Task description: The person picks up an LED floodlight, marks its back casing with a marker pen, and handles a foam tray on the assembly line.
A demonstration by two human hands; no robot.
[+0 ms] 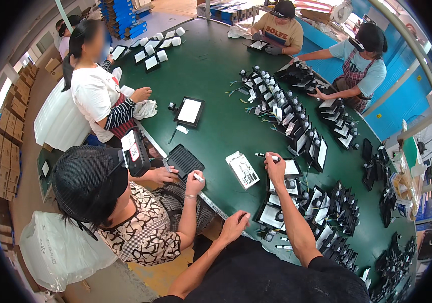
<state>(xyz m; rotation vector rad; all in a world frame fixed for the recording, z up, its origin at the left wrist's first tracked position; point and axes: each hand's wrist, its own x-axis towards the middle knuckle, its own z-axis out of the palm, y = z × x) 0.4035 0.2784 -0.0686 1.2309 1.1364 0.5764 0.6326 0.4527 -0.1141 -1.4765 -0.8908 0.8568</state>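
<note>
My right hand is closed around a black-and-white marker pen, held over the table beside a white printed box. Under and beside my right forearm stand several black floodlights with white panels and round sensor heads. Lower down, at the table's near edge, is my left hand. Its fingers are bent together, with a small pale spot at their tips that I cannot make out. To its left, a co-worker's hand holds a white marker over a black ribbed housing.
Dense rows of floodlights with loose wires cover the table's right side. One flat floodlight lies farther off on the green table. Co-workers sit at the left and far sides; the nearest wears a black cap close to my left arm.
</note>
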